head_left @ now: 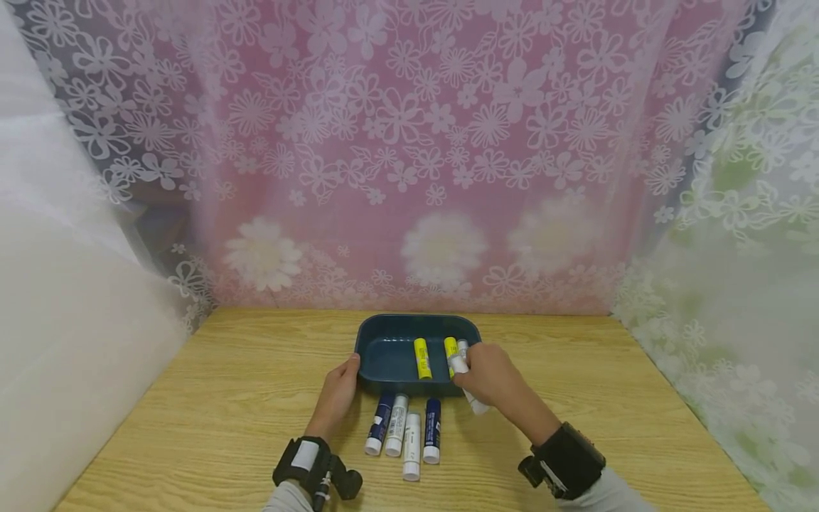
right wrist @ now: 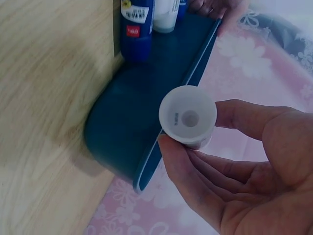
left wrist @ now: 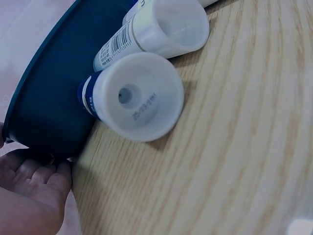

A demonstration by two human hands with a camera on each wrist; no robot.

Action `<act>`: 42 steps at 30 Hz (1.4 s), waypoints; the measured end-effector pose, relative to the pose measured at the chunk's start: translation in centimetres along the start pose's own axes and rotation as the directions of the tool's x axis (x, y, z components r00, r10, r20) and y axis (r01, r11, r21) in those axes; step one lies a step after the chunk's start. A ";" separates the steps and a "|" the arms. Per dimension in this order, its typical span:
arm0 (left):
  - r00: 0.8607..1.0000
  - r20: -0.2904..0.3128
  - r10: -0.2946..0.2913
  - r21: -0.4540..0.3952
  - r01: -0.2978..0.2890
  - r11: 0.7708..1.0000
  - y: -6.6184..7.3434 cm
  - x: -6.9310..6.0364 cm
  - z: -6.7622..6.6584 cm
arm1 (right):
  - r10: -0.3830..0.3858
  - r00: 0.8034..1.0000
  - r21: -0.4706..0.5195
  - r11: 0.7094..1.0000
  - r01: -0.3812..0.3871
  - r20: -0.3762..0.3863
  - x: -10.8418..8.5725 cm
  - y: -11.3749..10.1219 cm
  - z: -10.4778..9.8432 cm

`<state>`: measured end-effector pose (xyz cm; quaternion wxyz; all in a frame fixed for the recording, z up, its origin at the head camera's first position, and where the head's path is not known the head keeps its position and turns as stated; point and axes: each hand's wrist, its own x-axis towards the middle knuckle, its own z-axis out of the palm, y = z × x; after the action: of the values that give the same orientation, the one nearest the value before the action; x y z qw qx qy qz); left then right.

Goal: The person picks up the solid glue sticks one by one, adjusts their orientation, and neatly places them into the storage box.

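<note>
My left hand (head_left: 337, 395) grips the left side of a dark teal tray (head_left: 399, 388), with the thumb at its rim and the fingers against its outside. Over the tray's front right corner, my right hand (head_left: 498, 377) pinches a white glue stick (head_left: 475, 404) between thumb and fingers; its hollow white end faces the right wrist view. Inside the tray lie a yellow glue stick (head_left: 422, 358), a second yellow one (head_left: 451, 346) and a white one (head_left: 463, 346), the last two partly hidden by my right hand and the held stick.
On the wooden table (head_left: 224, 419) before the tray lie two dark blue glue sticks (head_left: 433, 427) and two white glue sticks (head_left: 412, 444), white ends toward me. A flowered pink curtain (head_left: 384, 178) hangs behind the table, with pale sheets at both sides.
</note>
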<state>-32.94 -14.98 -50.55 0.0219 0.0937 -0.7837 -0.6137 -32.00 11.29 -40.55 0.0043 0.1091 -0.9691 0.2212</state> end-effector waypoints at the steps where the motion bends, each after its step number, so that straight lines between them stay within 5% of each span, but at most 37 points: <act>1: 1.000 -0.001 -0.002 -0.001 0.002 1.000 0.0 0.0 0.0 | 0.003 1.000 -0.004 1.000 -0.003 0.003 0.3 0.1 -0.1; 17: 1.000 0.007 0.001 -0.011 -0.001 1.000 0.1 0.0 -0.2 | 0.043 0.999 -0.007 0.999 -0.043 0.031 4.4 2.1 -1.7; 32: 1.000 0.008 0.006 -0.014 -0.006 1.000 0.1 -0.1 0.0 | 0.117 0.990 -0.017 0.993 -0.116 0.080 7.1 0.7 -2.4; 42: 1.000 0.005 0.004 -0.009 -0.004 1.000 0.2 -0.2 -0.1 | 0.118 0.988 0.078 0.989 -0.126 0.099 8.0 0.2 -2.5</act>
<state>-32.77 -14.99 -50.34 0.0216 0.0905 -0.7811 -0.6175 -39.95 10.86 -37.96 -0.0594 0.0598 -0.9629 0.2565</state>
